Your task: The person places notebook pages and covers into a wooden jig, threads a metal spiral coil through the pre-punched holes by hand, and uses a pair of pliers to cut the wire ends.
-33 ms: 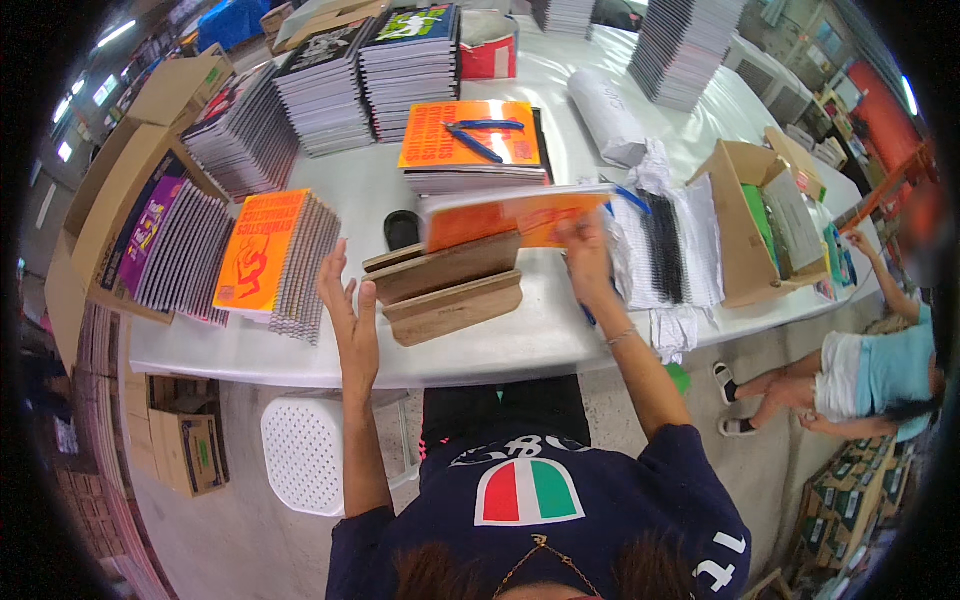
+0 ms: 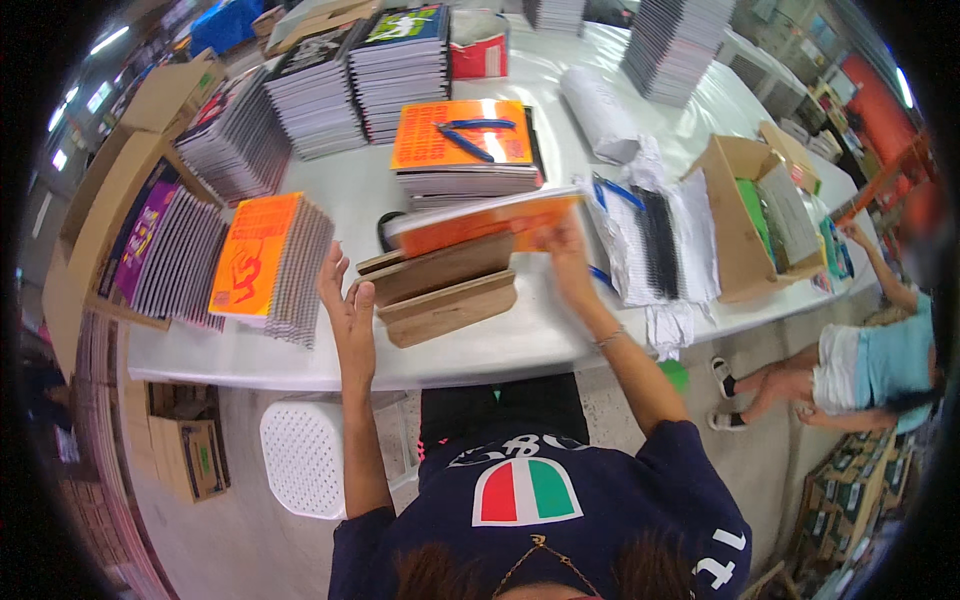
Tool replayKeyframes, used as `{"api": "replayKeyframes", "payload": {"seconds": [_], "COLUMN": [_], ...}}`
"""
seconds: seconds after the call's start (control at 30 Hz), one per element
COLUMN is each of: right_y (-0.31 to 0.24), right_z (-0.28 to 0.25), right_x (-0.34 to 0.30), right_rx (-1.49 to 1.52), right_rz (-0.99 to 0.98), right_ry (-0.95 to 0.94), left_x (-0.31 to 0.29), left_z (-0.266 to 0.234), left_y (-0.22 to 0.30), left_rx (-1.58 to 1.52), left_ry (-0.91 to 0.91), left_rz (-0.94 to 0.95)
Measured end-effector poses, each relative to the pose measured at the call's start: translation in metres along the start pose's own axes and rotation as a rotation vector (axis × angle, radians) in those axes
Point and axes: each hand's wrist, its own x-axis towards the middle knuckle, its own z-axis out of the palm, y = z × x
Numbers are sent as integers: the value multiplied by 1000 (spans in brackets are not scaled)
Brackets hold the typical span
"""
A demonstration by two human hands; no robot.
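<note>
A person in a dark printed shirt stands at the near edge of a white table (image 2: 300,370), a white perforated stool (image 2: 305,455) just below to the left. The left hand (image 2: 347,300) is raised with fingers spread and grips nothing, just beside a tilted wooden jig (image 2: 440,290). The right hand (image 2: 560,245) is clamped on the right end of an orange-covered booklet (image 2: 480,222), held edge-on above the jig. By the look of it, the booklet is being seated in the jig; lowering it squarely, with the free hand steadying the left end, appears to be what comes next. Farther out lie blue-handled pliers (image 2: 472,133) on an orange-topped stack (image 2: 460,150), black spiral bindings (image 2: 655,240) on white wrapping to the right, and more stacks beyond. At far right, another person crouches beside an open cardboard box (image 2: 740,225).
</note>
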Motion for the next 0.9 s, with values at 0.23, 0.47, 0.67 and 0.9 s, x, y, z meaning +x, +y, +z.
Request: {"api": "replayKeyframes", "payload": {"seconds": [0.23,0.47,0.67,0.9], "right_y": [-40,-67,-50,-43], "right_z": [4,-192,-215,-244], "right_x": [-29,-39,-57,-50], "right_rx": [-1012,-1603,-1411,-1132], "right_rz": [-428,232,430,401], "right_ry": [-209,511,401,347], "left_x": [10,34,48,56], "left_z": [-20,-27,-27,-9], "left_y": [-43,-34,-29,-30], "left_rx": [-51,-53,-166,-217], "left_ry": [-118,-122,38,152], "left_rz": [-92,-103,-15,-105]}}
